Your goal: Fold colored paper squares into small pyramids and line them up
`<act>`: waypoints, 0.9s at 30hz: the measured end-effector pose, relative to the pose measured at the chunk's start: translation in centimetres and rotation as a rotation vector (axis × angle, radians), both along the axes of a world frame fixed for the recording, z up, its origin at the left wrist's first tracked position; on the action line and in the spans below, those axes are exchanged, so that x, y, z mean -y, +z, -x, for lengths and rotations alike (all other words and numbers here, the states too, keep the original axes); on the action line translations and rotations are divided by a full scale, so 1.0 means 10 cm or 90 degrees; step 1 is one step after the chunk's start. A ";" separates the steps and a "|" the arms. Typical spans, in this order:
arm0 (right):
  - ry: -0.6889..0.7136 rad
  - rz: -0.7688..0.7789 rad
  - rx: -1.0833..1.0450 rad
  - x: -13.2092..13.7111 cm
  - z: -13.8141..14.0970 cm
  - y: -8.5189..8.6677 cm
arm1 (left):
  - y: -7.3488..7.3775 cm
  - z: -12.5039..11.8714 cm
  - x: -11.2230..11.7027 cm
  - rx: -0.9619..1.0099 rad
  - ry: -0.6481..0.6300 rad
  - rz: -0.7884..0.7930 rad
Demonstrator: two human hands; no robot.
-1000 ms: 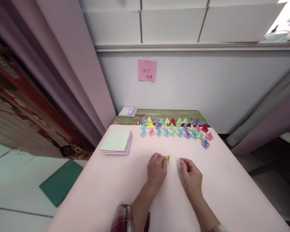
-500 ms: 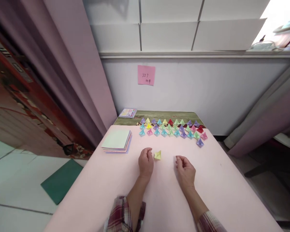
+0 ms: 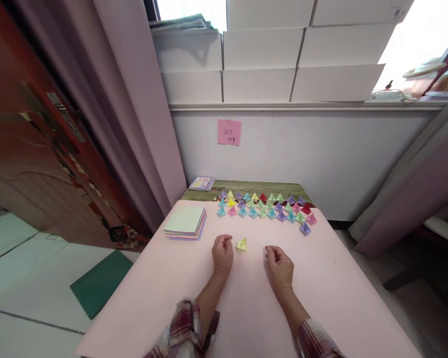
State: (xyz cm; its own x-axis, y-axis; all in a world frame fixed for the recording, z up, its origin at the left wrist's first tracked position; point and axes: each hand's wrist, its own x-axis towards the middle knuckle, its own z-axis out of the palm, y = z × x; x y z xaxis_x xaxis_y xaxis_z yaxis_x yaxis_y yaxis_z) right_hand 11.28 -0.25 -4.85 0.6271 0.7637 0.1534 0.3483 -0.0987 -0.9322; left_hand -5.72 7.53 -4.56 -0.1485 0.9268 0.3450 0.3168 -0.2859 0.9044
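Note:
A small folded pale-yellow paper piece (image 3: 242, 244) lies on the pink tabletop (image 3: 254, 308) between my hands. Just left of it rests my left hand (image 3: 222, 254), its fingers curled in and nothing seen in them. My right hand (image 3: 280, 266) lies on the other side, farther from the paper, with thumb and fingers drawn together around nothing visible. Neither hand touches the yellow piece. Beyond them, several folded paper pieces (image 3: 262, 212) in purple, blue, green, yellow, pink and red stand in rows. One purple piece (image 3: 305, 228) sits in front of the rows' right end.
To the left is a stack of square paper sheets (image 3: 185, 220), pale green on top. A printed packet (image 3: 202, 183) lies at the table's far left corner. A pink note (image 3: 229, 132) is stuck on the wall behind. A green flat object (image 3: 101, 283) lies on the floor.
The head view has tilted upward, bringing more of the window and white panels into sight. My hands and the yellow paper piece stay nearly in place on the table.

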 end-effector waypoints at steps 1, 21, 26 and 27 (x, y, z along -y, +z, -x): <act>0.001 0.002 -0.002 0.00 0.00 0.00 | -0.01 0.00 -0.01 0.004 0.006 0.002; 0.068 -0.005 -0.089 0.07 -0.08 0.00 | 0.18 -0.10 -0.07 -0.271 -0.086 0.174; 0.111 -0.004 -0.121 0.08 -0.10 0.00 | 0.28 -0.13 -0.18 -0.378 -0.095 0.262; 0.117 -0.004 -0.129 0.08 -0.10 0.00 | 0.30 -0.15 -0.18 -0.399 -0.092 0.270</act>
